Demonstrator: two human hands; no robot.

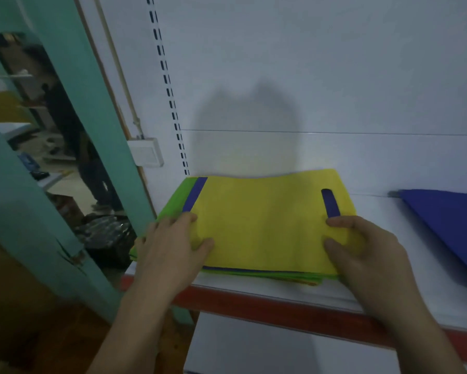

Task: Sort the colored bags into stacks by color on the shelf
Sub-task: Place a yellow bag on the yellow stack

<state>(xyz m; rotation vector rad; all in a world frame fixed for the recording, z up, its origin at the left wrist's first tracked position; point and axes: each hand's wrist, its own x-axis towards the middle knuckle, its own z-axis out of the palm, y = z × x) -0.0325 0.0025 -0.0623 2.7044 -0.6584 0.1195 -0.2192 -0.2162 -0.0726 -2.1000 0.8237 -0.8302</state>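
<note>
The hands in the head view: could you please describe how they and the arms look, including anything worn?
Both the left hand and the right hand are bare: no gloves, rings or watch show. The forearms are bare too, with no sleeve in view down to the bottom edge of the frame.

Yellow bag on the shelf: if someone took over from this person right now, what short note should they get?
Hands: the left hand lies flat on the left end of the yellow bag. The right hand pinches its right end between thumb and forefinger.
Things: the yellow bag tops a mixed pile on the shelf, with a blue bag and a green bag beneath. A blue stack lies apart on the right.
Done: the blue stack seems started.
Left: split the mixed pile by colour.
</note>
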